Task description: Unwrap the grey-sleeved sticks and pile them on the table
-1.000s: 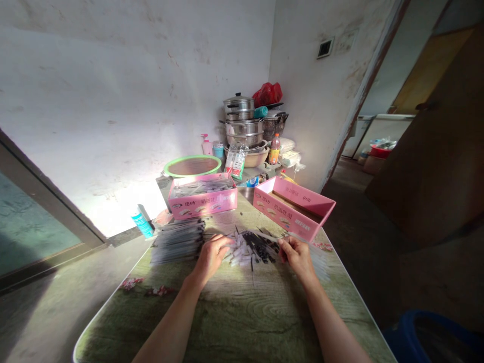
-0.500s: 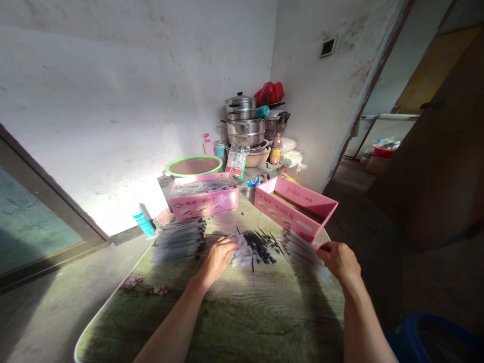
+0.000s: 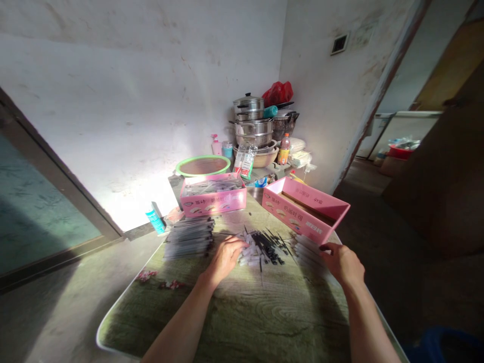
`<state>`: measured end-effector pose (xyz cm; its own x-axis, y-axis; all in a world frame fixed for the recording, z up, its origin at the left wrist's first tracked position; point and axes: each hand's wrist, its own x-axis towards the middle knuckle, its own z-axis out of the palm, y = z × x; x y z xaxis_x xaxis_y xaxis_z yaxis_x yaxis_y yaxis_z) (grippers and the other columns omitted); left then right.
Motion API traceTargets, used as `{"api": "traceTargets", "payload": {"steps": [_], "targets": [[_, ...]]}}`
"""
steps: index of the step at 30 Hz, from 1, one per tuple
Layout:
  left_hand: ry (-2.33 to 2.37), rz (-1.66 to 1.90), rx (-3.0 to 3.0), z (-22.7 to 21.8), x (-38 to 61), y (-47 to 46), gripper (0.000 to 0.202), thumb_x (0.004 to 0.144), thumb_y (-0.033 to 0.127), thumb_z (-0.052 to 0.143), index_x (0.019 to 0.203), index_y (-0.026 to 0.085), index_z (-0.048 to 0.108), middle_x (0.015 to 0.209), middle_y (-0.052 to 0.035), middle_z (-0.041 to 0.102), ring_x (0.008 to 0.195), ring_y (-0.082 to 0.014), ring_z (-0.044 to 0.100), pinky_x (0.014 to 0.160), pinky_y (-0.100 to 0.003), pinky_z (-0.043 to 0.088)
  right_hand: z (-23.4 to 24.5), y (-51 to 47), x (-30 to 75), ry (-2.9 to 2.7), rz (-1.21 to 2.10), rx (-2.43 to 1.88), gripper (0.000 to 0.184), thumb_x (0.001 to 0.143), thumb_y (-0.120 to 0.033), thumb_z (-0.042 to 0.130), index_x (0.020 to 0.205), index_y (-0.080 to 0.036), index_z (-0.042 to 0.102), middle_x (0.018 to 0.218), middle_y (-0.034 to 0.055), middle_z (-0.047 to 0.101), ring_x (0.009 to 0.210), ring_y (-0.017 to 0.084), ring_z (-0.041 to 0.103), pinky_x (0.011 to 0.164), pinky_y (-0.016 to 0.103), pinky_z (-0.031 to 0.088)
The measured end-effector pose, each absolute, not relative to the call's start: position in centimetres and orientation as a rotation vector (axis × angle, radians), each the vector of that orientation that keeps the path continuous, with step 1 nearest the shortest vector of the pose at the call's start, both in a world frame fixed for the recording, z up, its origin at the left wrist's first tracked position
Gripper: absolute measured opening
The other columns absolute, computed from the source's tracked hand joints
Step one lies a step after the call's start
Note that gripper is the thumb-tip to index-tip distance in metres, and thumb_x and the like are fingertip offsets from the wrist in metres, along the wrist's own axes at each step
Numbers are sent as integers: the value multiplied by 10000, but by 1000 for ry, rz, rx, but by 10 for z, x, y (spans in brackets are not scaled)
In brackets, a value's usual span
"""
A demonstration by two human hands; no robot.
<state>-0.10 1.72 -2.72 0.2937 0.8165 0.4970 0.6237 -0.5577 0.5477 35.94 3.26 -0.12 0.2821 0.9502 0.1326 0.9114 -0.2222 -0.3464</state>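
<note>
My left hand [image 3: 228, 253] rests at the left edge of a loose pile of thin black and whitish sticks [image 3: 268, 246] in the middle of the table. Its fingers are bent together over the pale ends, and what they pinch is hidden. On the right, my right hand [image 3: 344, 262] has its thumb and fingers closed at the end of a row of pale, thin tubes [image 3: 308, 250]; anything between the fingertips is too small to make out. Left of the pile lies a neat stack of long, pale sticks with dark ends [image 3: 189, 239].
Behind the stack stands a pink box [image 3: 214, 202] filled with thin sticks. Another pink box [image 3: 297, 218] is tilted beside the right row. A blue-white can [image 3: 155, 222] stands left. Behind are a green-rimmed basket [image 3: 203, 174], steel pots [image 3: 253, 132] and a bottle [image 3: 283, 151].
The whole view has shifted, so the table and boxes appear farther right. Both hands stay close to the same spots, the left at the pile and the right by the row of tubes.
</note>
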Motion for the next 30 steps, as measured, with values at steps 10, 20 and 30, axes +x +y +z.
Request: {"api": "traceTargets", "payload": {"steps": [10, 20, 30], "targets": [[1776, 1463, 2112, -25, -31, 24, 280, 875, 101, 531, 1039, 214, 729, 1015, -70, 734, 1001, -222, 653, 918, -376, 526, -21, 31, 288, -1885, 131, -1801, 411, 898, -462, 465, 1044, -203, 750, 766, 91, 765, 719, 263, 717, 591, 297, 418], [2635, 1724, 1186, -20, -141, 17, 330, 852, 148, 465, 1045, 177, 731, 994, -100, 731, 918, -245, 668, 885, -408, 524, -36, 32, 281, -1944, 127, -1713, 369, 915, -418, 451, 1020, -223, 746, 830, 89, 784, 757, 262, 732, 595, 291, 433], [2748, 1426, 1134, -42, -166, 17, 315, 822, 212, 542, 1044, 163, 760, 909, -136, 754, 837, -289, 685, 812, -447, 538, -35, 32, 279, -1970, 117, -1749, 382, 934, -409, 430, 1034, -214, 743, 829, 88, 780, 786, 277, 734, 609, 303, 445]]}}
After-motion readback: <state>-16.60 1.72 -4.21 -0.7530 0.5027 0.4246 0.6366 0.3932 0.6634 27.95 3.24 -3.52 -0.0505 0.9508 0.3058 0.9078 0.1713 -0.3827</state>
